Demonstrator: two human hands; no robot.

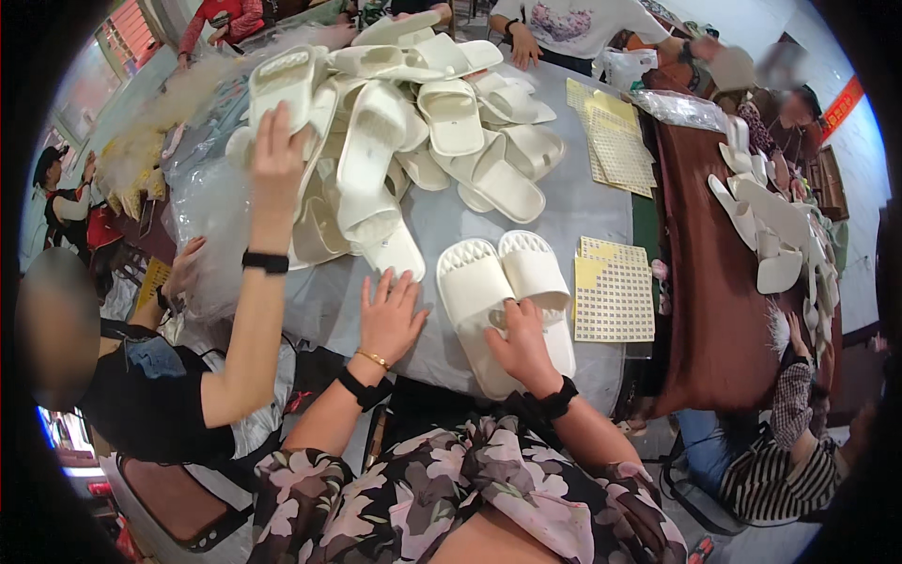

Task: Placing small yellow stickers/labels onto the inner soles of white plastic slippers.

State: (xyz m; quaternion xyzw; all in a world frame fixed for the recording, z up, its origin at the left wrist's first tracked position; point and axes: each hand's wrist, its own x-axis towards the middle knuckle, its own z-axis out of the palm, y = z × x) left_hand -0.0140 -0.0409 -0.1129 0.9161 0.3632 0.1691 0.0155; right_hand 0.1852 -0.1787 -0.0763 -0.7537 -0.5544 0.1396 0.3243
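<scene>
Slippers: a white pair (507, 296) lies side by side on the grey counter (601, 211), at 6 o'clock from the big heap (413, 141).
Right hand (521, 343): curled down on the pair's heel end, fingers gripping the near slipper.
Left hand (388, 315): flat and spread on the counter, holding nothing (at 9 o'clock of the pair).
Handling: probably light, soft foam, bendy; best gripped by strap or heel edge.
Nearby: yellow sticker sheet (614, 291) at 3 o'clock.
</scene>
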